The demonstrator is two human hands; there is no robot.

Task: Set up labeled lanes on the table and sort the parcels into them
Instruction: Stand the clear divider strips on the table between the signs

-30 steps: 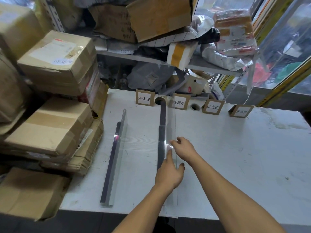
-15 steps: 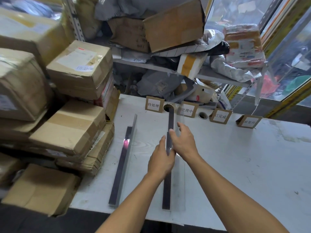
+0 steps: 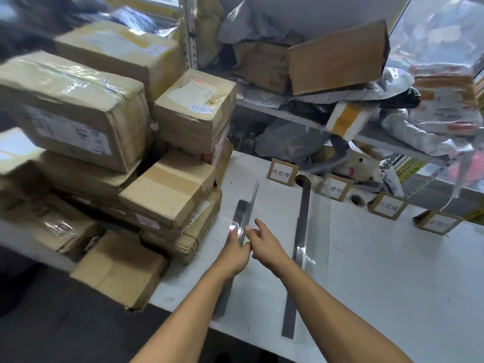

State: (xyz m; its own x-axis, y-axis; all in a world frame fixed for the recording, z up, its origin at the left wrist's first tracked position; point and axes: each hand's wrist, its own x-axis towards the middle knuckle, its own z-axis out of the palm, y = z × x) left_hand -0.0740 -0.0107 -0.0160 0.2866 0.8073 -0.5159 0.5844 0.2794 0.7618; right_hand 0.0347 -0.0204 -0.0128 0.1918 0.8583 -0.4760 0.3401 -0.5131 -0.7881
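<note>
Head view: left hand and right hand meet at left divider strip on table; grip unclear, right fingers loosely spread. Second strip right of fingers. Parcel stack left; label cards beyond fingertips.

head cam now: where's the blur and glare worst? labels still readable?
Head view: motion blur smears the stacked boxes at left; a pink-white glare spot on the left divider strip sits just beyond the left hand; the nearest label card is readable, the far-right card washed out; wide-angle bending at edges.
</note>
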